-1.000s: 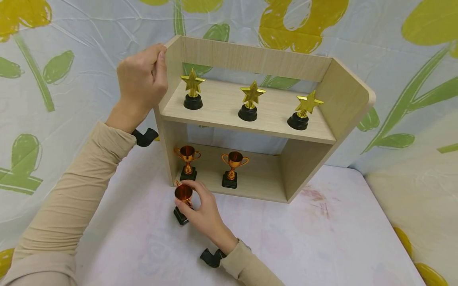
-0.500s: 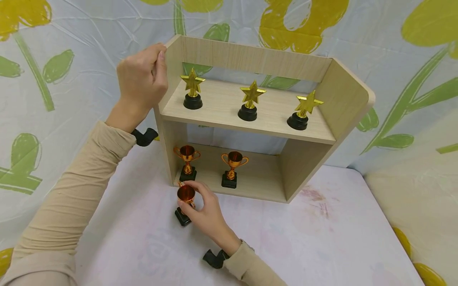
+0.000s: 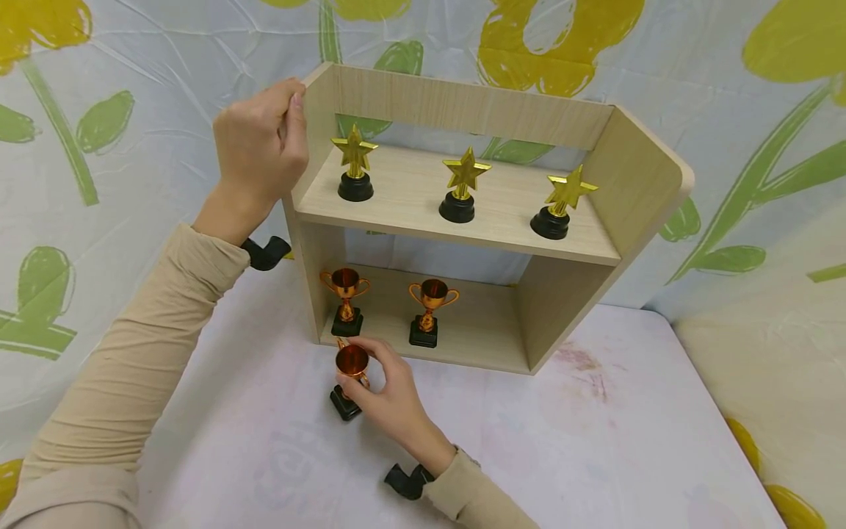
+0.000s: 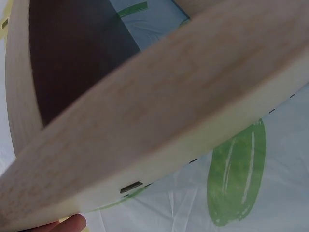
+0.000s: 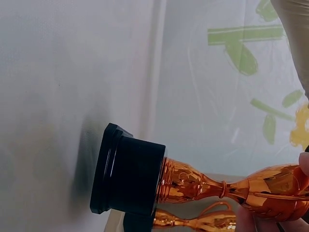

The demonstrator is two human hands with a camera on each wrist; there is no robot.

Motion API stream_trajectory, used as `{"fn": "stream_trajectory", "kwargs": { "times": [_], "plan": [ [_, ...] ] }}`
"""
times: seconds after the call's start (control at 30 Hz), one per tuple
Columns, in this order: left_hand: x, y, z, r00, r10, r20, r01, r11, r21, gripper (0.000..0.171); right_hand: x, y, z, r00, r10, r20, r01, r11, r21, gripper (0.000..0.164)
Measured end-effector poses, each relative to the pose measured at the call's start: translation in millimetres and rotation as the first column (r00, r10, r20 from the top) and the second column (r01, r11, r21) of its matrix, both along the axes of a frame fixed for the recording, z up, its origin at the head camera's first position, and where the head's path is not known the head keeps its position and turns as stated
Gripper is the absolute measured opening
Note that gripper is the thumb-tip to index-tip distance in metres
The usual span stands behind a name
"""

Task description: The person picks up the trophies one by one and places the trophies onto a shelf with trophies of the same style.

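Note:
My left hand (image 3: 264, 143) grips the top of the left side panel of a pale wooden shelf (image 3: 476, 110). Its fingertips (image 4: 72, 223) show at the bottom of the left wrist view, against the panel's edge. In front of the shelf my right hand (image 3: 393, 393) holds a copper-coloured trophy cup (image 3: 352, 360) between thumb and fingers. The cup's black base (image 5: 133, 171) is off the tabletop in the right wrist view. Behind it on the lower shelf stand two like trophy cups, a left one (image 3: 346, 283) and a middle one (image 3: 433, 295).
Gold star trophies stand on the upper shelf: left (image 3: 355, 153), middle (image 3: 465, 176), right (image 3: 567, 195). The shelf's right side panel (image 3: 644, 176) rises beside the last. A white cloth (image 3: 595, 441) covers the table, and a flower-print sheet (image 3: 165, 44) hangs behind.
The right hand has shifted slightly right and towards me, carrying the trophy cup. My left hand keeps its grip on the shelf.

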State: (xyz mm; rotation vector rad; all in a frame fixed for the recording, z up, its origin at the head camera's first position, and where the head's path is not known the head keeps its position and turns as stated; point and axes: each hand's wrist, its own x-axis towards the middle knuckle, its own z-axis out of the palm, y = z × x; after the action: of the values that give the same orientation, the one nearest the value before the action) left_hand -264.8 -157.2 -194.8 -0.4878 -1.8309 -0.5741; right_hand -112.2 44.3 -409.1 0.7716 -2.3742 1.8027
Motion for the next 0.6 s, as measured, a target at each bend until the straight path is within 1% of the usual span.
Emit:
{"fn": "stream_trajectory", "kwargs": {
  "times": [0.2, 0.33, 0.6],
  "plan": [
    [-0.5, -1.6, 0.4, 1.000, -0.002, -0.007, 0.002, 1.000, -0.027, 0.031, 1.7, 5.4, 2.1, 1.000, -0.001, -0.010, 0.001, 1.000, 0.002, 0.049],
    [0.6, -1.0, 0.5, 1.000, 0.003, 0.004, -0.003, 1.000, -0.017, 0.033, 3.2, 9.9, 3.6, 1.000, 0.004, -0.017, -0.004, 1.000, -0.002, 0.050],
    [-1.7, -2.0, 0.0, 1.000, -0.008, -0.011, 0.008, 1.000, -0.027, 0.031, 5.6, 15.8, 7.8, 0.999, 0.013, -0.043, -0.013, 1.000, -0.019, 0.050]
  ]
}}
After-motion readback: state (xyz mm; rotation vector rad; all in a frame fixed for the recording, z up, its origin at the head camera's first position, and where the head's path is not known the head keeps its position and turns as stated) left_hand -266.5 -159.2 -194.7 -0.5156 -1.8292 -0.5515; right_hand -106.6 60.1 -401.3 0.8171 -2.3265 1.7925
